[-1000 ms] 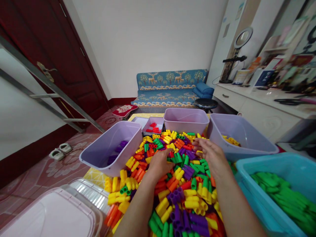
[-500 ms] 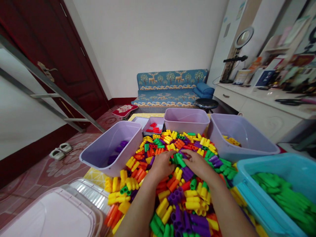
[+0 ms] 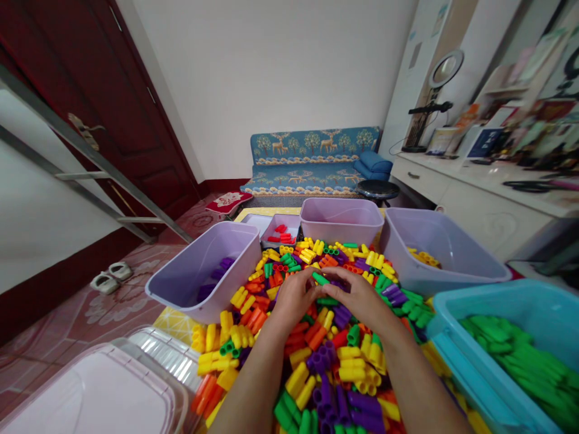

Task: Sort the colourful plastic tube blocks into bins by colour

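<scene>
Over the middle of a heap of toy building blocks, my left hand (image 3: 293, 296) and my right hand (image 3: 356, 294) meet with bent fingers. Between their fingertips is a green tube-shaped building block (image 3: 321, 278), pinched from both sides. More green shows just under the fingers, partly hidden by them. Close below the hands lie purple blocks (image 3: 342, 314) and orange blocks (image 3: 312, 333). Yellow blocks (image 3: 353, 366) are scattered nearer to me.
A lilac bin (image 3: 181, 295) with purple blocks stands left. Another lilac bin (image 3: 341, 223) is behind the heap, and a third (image 3: 452, 265) holds yellow blocks. The blue bin (image 3: 479, 355) at right contains green blocks. A small tray (image 3: 270, 229) has red blocks. Lids (image 3: 90, 386) lie lower left.
My hands have drawn closer together at the fingertips. The green block between them has turned and sits a little higher. The bins have stayed in place.
</scene>
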`<state>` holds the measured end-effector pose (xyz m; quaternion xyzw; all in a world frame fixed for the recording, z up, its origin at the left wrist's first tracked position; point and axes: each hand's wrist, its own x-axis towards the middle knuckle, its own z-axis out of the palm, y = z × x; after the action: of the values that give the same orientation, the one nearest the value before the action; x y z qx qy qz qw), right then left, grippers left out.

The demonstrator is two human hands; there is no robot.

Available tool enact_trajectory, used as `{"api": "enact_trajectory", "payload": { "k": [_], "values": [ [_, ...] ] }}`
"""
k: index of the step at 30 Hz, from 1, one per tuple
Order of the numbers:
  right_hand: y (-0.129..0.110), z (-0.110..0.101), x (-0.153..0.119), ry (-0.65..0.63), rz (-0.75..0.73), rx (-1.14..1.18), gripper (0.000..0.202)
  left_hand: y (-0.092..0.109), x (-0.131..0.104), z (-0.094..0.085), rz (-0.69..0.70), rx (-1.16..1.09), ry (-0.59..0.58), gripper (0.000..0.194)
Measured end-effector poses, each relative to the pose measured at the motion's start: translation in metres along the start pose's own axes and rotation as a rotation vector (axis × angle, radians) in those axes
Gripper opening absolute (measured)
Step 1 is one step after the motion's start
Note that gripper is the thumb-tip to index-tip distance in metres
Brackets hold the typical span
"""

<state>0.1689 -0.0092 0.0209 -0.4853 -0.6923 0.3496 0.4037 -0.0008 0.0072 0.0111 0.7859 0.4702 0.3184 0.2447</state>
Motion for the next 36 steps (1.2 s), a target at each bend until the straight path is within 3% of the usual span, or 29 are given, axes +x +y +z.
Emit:
{"api": "enact_trajectory", "payload": {
  "k": [6, 11, 14, 18, 20, 25, 29, 31, 36],
  "values": [
    [-0.006, 0.003, -0.003, 0.072, 0.009, -0.209, 0.033, -0.001, -0.001, 0.002, -0.039, 0.086, 0.027, 0.014],
    [-0.012, 0.002, -0.004, 0.073, 0.035, -0.273, 0.024, -0.001, -0.001, 0.002, -0.003, 0.045, 0.088, 0.022],
    [-0.012, -0.001, -0.003, 0.089, 0.05, -0.221, 0.02, 0.0, 0.0, 0.004, 0.025, -0.108, 0.135, 0.022],
    [-0.007, -0.005, -0.002, 0.122, 0.088, -0.156, 0.021, -0.001, -0.001, 0.007, -0.053, -0.502, -0.045, 0.024],
    [-0.007, -0.007, -0.001, 0.122, 0.095, -0.136, 0.022, -0.001, -0.002, 0.006, -0.105, -0.594, -0.101, 0.027],
    [-0.012, -0.007, -0.003, 0.091, 0.084, -0.066, 0.022, 0.0, -0.001, 0.002, -0.148, -0.528, 0.009, 0.029],
    [-0.01, -0.005, -0.002, 0.168, 0.13, -0.045, 0.021, -0.004, 0.001, 0.004, -0.137, -0.462, 0.116, 0.027],
    [-0.006, -0.004, -0.001, 0.203, 0.147, 0.011, 0.02, -0.007, 0.002, 0.007, -0.128, -0.506, 0.113, 0.023],
    [-0.006, -0.004, 0.001, 0.209, 0.172, 0.209, 0.017, -0.007, -0.001, 0.011, -0.171, -0.568, 0.013, 0.033]
  ]
}}
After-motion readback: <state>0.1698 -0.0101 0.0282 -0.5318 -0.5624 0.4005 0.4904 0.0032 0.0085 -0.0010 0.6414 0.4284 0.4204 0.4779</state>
